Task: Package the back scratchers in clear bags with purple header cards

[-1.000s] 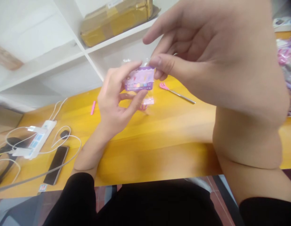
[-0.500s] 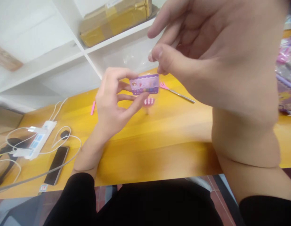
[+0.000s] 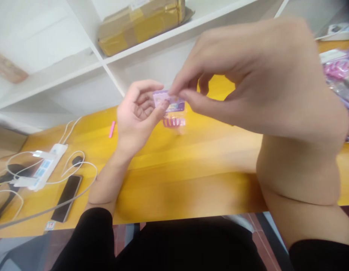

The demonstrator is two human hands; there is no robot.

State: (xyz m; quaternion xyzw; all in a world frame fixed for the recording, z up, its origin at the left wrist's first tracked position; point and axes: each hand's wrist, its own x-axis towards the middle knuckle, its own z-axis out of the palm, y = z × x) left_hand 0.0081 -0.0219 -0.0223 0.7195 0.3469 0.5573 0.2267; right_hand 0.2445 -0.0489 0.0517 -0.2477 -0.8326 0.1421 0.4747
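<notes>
A small purple printed card in a clear packet (image 3: 172, 104) is held up over the yellow table (image 3: 191, 162). My left hand (image 3: 136, 114) grips its left edge between thumb and fingers. Close to the camera, my right hand (image 3: 248, 82) pinches the card's top edge with thumb and forefinger. Something small and pink with teeth (image 3: 173, 122) hangs at the bottom of the packet, below the card.
A pink stick (image 3: 111, 129) lies on the table to the left. Further left are a white power strip (image 3: 46, 167) with cables and a dark phone (image 3: 67, 197). White shelves behind hold a taped cardboard parcel (image 3: 140, 22). Pink and purple packets (image 3: 341, 79) lie at the right edge.
My right hand has come down from above the card and now pinches its top edge. It now hides the pink-handled metal tool that showed on the table earlier.
</notes>
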